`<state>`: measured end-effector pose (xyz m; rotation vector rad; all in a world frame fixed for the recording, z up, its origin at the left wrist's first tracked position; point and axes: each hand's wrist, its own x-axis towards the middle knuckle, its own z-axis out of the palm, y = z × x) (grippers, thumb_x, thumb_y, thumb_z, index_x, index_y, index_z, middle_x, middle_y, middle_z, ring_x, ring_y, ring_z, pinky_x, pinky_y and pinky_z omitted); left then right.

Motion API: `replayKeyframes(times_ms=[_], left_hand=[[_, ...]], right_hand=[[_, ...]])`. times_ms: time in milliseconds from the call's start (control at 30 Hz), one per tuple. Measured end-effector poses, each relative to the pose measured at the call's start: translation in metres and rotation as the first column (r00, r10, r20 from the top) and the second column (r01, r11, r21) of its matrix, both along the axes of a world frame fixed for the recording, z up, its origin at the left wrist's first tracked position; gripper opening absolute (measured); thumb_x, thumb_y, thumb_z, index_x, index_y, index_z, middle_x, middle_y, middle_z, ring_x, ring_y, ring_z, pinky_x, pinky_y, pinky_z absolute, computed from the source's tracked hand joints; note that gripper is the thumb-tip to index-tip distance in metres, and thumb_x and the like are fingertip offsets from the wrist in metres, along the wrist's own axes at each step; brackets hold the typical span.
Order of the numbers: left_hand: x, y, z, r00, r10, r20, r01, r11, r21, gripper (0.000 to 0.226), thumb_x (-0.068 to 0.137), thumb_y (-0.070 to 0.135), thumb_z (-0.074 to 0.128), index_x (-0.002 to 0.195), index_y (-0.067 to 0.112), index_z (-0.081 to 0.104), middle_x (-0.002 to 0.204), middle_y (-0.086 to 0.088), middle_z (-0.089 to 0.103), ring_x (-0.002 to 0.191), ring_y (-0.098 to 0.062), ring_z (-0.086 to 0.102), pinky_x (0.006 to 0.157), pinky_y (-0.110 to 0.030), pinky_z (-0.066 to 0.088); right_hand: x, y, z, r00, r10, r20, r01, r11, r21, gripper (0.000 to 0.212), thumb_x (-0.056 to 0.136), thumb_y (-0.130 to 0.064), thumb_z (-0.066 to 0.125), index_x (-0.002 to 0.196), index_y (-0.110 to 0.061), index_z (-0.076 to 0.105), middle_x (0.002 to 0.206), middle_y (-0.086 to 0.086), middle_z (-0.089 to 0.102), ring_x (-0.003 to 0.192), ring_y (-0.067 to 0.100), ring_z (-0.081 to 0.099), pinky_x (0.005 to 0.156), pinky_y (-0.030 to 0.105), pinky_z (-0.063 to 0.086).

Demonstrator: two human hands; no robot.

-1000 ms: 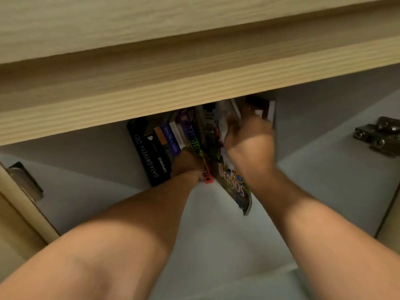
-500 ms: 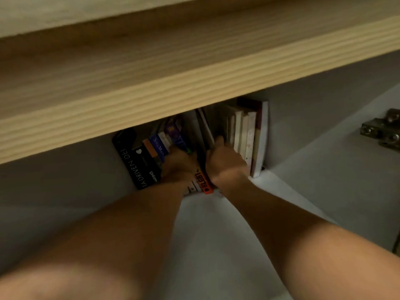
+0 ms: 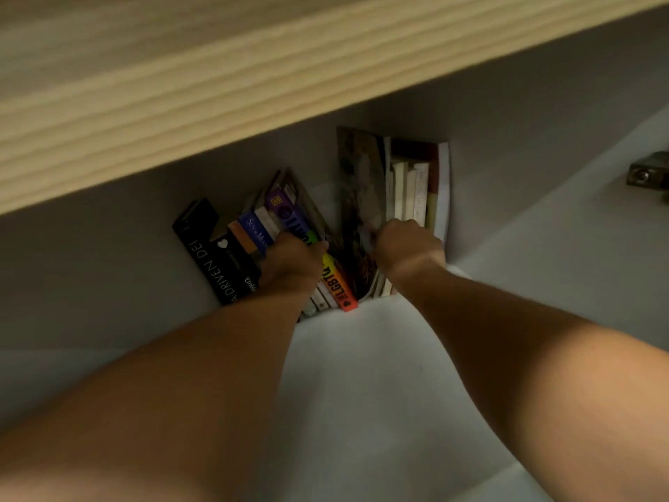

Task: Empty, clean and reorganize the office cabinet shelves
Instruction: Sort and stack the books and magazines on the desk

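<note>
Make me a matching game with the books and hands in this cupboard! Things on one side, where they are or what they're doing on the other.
Things:
1. black book
2. rainbow-spined book
3. left hand
4. right hand

Clues:
A. at the pale books by the right wall
B. far left of the row, leaning
C. pressing on the leaning coloured spines
D. between the two hands

Pairs: 1-B, 2-D, 3-C, 4-A

The spine of the tall black hardcover book (image 3: 208,259) reads "DRIVEN DEI" in white capitals, its start cut off. The rainbow-striped spine (image 3: 335,284) reads "LGBTQ", and the slim blue paperback spine (image 3: 256,233) seems to read "Sun & Moon".
</note>
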<state>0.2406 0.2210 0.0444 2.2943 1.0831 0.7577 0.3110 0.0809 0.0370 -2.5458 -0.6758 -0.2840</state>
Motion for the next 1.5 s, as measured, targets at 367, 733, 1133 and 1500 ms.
replayKeyframes(times_ms=[367, 733, 1133, 1500], left_hand=[[-0.017, -0.010, -0.015, 0.963, -0.028, -0.266, 0.082, 0.978, 0.192, 0.053, 0.088, 0.056, 0.065, 0.109, 0.007, 0.059, 0.111, -0.017, 0.067, 0.102, -0.036, 0.064, 0.082, -0.047, 0.055], [-0.011, -0.017, -0.015, 0.938, 0.018, -0.345, 0.070, 0.968, 0.241, 0.052, 0.099, 0.046, 0.055, 0.128, 0.004, 0.049, 0.127, -0.020, 0.060, 0.118, -0.037, 0.058, 0.090, -0.047, 0.050], [-0.006, -0.003, -0.025, 0.892, 0.007, -0.452, 0.144, 0.943, 0.299, 0.047, 0.104, 0.044, 0.042, 0.123, 0.003, 0.055, 0.125, -0.019, 0.062, 0.118, -0.037, 0.058, 0.089, -0.045, 0.048], [-0.067, -0.085, -0.026, 0.911, -0.112, -0.398, 0.126, 0.992, 0.009, 0.029, 0.097, 0.022, 0.046, 0.120, 0.009, 0.060, 0.120, -0.014, 0.065, 0.111, -0.034, 0.061, 0.089, -0.040, 0.051]], right_hand=[[0.013, -0.010, -0.024, 0.968, -0.037, -0.248, 0.101, 0.963, 0.251, 0.066, 0.085, -0.067, 0.058, 0.124, -0.014, 0.052, 0.112, 0.008, 0.059, 0.099, 0.028, 0.063, 0.083, 0.044, 0.057], [0.011, -0.004, -0.024, 0.988, 0.024, -0.156, 0.020, 0.963, 0.271, 0.093, 0.098, -0.022, 0.059, 0.155, -0.033, -0.013, 0.123, 0.013, 0.060, 0.089, 0.028, 0.066, 0.074, 0.045, 0.058], [0.014, -0.018, -0.053, 0.997, 0.060, -0.058, -0.032, 0.917, 0.398, 0.085, 0.098, -0.035, 0.054, 0.155, -0.034, -0.009, 0.152, 0.012, 0.034, 0.121, 0.037, 0.054, 0.088, 0.056, 0.055], [-0.062, -0.068, -0.033, 0.967, 0.181, -0.181, -0.163, 0.981, 0.107, 0.041, 0.094, -0.014, 0.047, 0.129, -0.027, 0.064, 0.131, 0.006, 0.062, 0.117, 0.028, 0.059, 0.100, 0.036, 0.048]])
